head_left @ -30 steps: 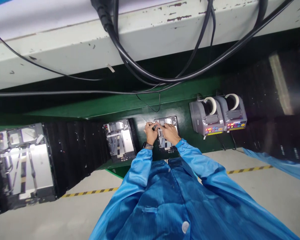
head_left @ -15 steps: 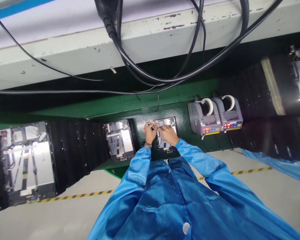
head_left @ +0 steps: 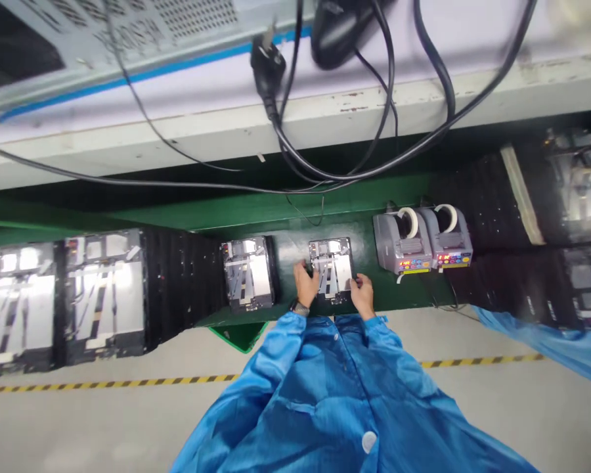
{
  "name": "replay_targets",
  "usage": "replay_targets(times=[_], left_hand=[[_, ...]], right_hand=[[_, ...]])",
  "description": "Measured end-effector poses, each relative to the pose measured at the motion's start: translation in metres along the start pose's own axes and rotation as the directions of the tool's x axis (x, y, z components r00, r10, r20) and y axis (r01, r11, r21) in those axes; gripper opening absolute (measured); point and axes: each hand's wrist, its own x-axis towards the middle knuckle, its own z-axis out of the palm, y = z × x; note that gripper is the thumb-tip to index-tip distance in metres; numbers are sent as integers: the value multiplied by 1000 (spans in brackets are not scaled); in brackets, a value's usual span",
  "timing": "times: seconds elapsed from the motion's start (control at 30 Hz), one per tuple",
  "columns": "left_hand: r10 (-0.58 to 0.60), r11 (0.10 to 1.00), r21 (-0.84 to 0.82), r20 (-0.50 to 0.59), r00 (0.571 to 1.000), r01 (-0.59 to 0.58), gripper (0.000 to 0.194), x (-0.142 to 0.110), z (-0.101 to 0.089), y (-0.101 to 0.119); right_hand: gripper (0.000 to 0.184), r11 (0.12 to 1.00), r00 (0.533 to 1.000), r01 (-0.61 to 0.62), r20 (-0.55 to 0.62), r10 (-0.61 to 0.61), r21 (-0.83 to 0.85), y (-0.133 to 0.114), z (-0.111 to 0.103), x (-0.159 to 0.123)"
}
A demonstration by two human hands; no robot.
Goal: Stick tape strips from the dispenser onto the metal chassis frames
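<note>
Fig. Head-cam view of a chipped white-painted beam [head_left: 177,141] w/ black power cables [head_left: 364,174] and a plug [head_left: 267,62] hanging across it, over a dark green bench [head_left: 285,276] adjoining a black ribbed belt [head_left: 182,282]; yellow-and-black floor tape [head_left: 128,382] is seen on the near side. A flat electronic unit [head_left: 331,268], w/ metal and white strips across its exposed face, is positioned on the bench directly in front of a blue smock [head_left: 325,368]. L hand [head_left: 305,286] and R hand [head_left: 362,294] are held apart, on either side of the unit's near half, L at its left edge and R at its lower right corner; contact is suggested, but a firm grip cannot be confirmed from this view. A wristwatch [head_left: 300,308] is worn on the L wrist. A 2nd unit [head_left: 249,272] is placed just left; 2 tape dispensers [head_left: 423,240] are located just right. Risks (judged): the exposed face could be scratched if dragged against by the watch; the unit could be knocked off the near bench edge if caught by a sleeve; strips could be lifted by a snagging cuff; the dispensers could be struck if R arm is swung wide
</note>
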Motion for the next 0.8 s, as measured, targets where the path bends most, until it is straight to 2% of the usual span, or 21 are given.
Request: replay_targets(times=[0.1, 0.2, 0.3, 0.4, 0.5, 0.57, 0.67, 0.73, 0.8], left_hand=[[-125, 992, 28, 76, 989, 123, 54, -37, 10, 4], [-180, 984, 15, 92, 979, 180, 56, -50, 8, 13], [-155, 987, -32, 33, 987, 156, 62, -53, -14, 18], [-138, 989, -71, -81, 987, 132, 64, -59, -52, 9], [-215, 968, -173, -200, 956, 181, 63, -69, -88, -8], [-265, 930, -316, -220, 939, 188, 61, -76, -102, -18], [-309, 849, -498, -202, 929, 174, 59, -82, -105, -26], [-371, 792, -575, -183, 910, 207, 58, -82, -101, -27], [-449, 698, -668, -128, 884, 257, 55, -81, -96, -26]], right_hand=[[62, 984, 989, -145, 46, 141, 102, 13, 3, -8], [62, 974, 980, -180, 106, 166, 139, 7, -3, -13], [62, 976, 978, -136, 178, 106, 167, -11, -12, -23], [63, 978, 974, -41, 228, -6, 203, -41, -10, -43], [62, 958, 937, 105, 297, -185, 266, -79, 0, -67], [62, 924, 902, 177, 320, -290, 338, -100, 5, -80], [61, 870, 897, 186, 282, -339, 457, -114, 6, -86], [59, 839, 913, 125, 271, -307, 529, -111, 4, -82], [57, 804, 919, 37, 296, -261, 594, -101, -1, -76]])
